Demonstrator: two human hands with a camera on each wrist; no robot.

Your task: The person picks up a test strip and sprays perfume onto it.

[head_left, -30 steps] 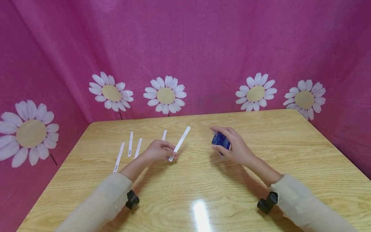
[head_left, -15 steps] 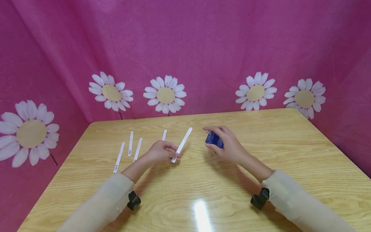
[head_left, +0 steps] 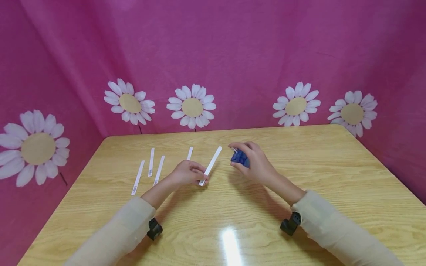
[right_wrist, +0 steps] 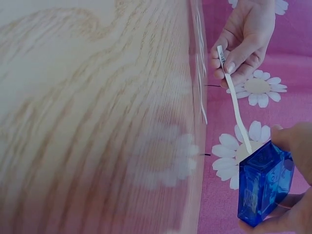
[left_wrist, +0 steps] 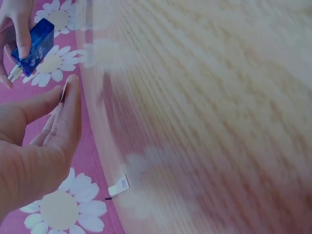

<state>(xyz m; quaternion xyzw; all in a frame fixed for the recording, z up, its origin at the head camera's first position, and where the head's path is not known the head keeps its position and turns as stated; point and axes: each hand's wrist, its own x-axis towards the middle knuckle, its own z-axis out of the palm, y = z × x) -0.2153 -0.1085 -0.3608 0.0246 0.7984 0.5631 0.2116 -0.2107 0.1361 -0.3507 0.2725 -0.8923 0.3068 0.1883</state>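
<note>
My left hand [head_left: 188, 173] pinches the printed lower end of a white paper test strip [head_left: 212, 162] between thumb and fingers. The strip slants up and away to the right, its far end free. Just right of it, my right hand [head_left: 259, 164] grips a blue glass perfume bottle [head_left: 240, 158], held above the table. In the left wrist view, the bottle [left_wrist: 41, 46] is tilted with its metal spray nozzle [left_wrist: 14, 74] near the fingers. The right wrist view shows the bottle's base [right_wrist: 263, 161] large, and the strip [right_wrist: 235, 102] reaching toward it, slightly bent.
Several more white strips lie on the wooden table [head_left: 206, 225] at the left, among them one leftmost strip [head_left: 137, 177] and one strip [head_left: 190, 153] partly behind my left hand. A pink curtain [head_left: 233, 55] with daisies stands along the back edge. Each wrist wears a small black camera.
My right hand has moved left with the perfume bottle, narrowing the gap to the strip. My left hand has shifted slightly right with the strip. The strips on the table stay put.
</note>
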